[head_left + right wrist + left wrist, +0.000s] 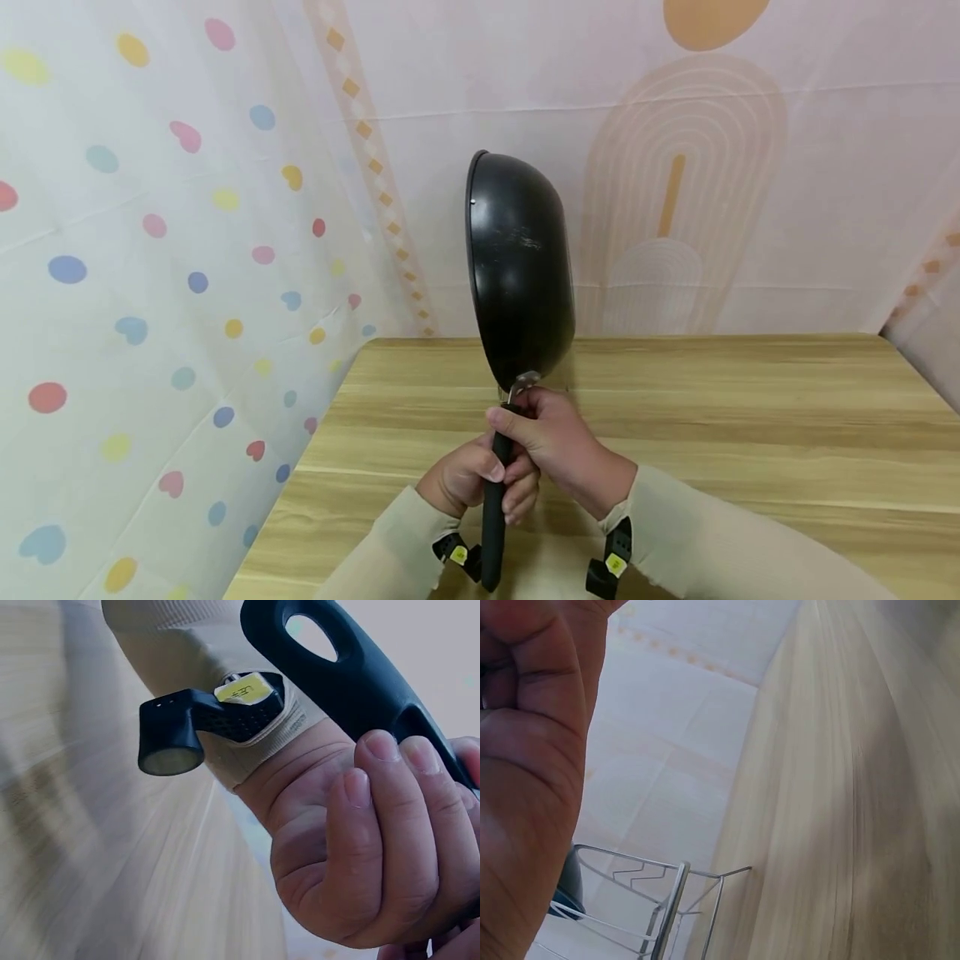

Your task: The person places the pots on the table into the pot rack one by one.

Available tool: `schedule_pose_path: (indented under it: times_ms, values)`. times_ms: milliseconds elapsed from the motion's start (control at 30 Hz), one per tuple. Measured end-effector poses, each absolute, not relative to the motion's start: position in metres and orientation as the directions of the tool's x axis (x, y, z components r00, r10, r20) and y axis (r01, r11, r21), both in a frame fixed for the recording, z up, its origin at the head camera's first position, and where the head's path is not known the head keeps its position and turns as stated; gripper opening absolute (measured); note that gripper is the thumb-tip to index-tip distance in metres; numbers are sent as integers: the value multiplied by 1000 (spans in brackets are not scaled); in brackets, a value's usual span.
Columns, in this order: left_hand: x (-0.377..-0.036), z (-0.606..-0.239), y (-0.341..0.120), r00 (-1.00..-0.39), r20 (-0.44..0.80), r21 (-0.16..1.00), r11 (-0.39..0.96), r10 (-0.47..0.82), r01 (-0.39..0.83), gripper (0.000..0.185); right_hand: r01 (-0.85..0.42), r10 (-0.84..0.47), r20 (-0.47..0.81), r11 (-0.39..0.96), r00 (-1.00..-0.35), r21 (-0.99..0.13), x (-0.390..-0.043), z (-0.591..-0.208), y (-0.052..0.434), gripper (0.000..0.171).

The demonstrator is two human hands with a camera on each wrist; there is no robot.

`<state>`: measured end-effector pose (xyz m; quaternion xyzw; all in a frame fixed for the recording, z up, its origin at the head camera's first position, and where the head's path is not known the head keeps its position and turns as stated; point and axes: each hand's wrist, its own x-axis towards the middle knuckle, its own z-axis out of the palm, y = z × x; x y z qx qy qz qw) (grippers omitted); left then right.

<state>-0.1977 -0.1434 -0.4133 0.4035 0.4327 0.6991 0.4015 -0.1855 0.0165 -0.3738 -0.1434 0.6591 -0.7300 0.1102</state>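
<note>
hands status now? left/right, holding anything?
Left hand: fingers curled round the pan handle, lower down.
Right hand: grips the same handle higher up, just below the pan, which is held upright on edge.

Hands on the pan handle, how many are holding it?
2. The left hand grips the black handle lower down, nearer the person. The right hand grips it higher, just under the pan. No others show.

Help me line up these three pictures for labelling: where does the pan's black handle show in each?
Head: handle low centre, both hands around it.
Left wrist: not in view.
Right wrist: handle top right, slanting down into the left hand.
Shared landmark: the wooden table.
</note>
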Motion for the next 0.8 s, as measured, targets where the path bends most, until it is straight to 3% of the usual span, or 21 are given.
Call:
schedule_pose_path:
  times_ms: [567, 800]
  values:
    - [-196, -425, -153, -408, 249, 908, -358, 878, -216, 9, 28, -335, -7, -58, -942, -998, -187, -379, 0, 31]
    - [-198, -430, -154, -396, 269, 896, -379, 878, -231, 7, 39, -311, -34, -10, -950, -999, -187, -379, -4, 36]
